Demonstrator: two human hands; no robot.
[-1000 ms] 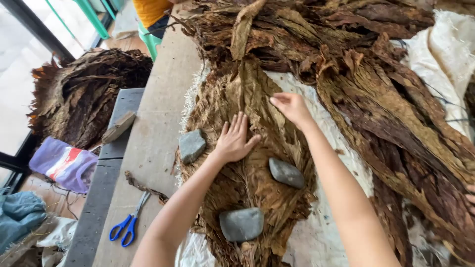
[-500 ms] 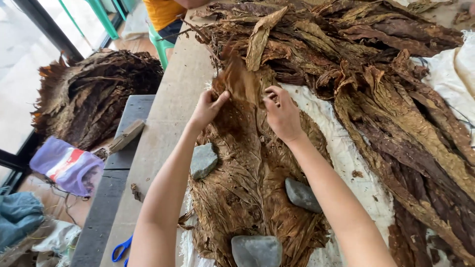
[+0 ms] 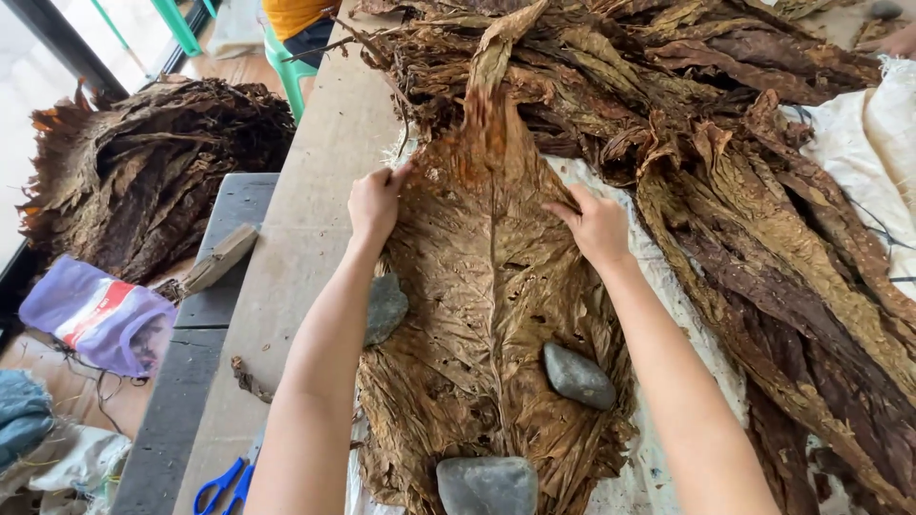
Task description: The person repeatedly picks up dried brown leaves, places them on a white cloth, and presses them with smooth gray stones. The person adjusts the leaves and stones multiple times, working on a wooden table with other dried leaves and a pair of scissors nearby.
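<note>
While three grey stones pin it down, a big dried leaf (image 3: 487, 286) lies flat near the table's (image 3: 305, 248) left edge | nearest stone (image 3: 487, 484), right stone (image 3: 577, 375), left stone (image 3: 385, 307) | left hand (image 3: 374, 202) pinches the leaf's left margin | right hand (image 3: 598, 227) presses its right margin, hands apart | leaf heap (image 3: 668, 86) at the far edge.

A long tan worktable (image 3: 305, 238) runs from six o'clock to twelve. A pale cloth (image 3: 668, 315) covers its right half, and on that lies a flattened stack of brown leaves (image 3: 487, 315). A big heap of dried leaves (image 3: 668, 86) fills twelve to four o'clock. Blue-handled scissors (image 3: 224, 486) lie at seven o'clock, with a leaf scrap (image 3: 250, 380) just above them.
</note>
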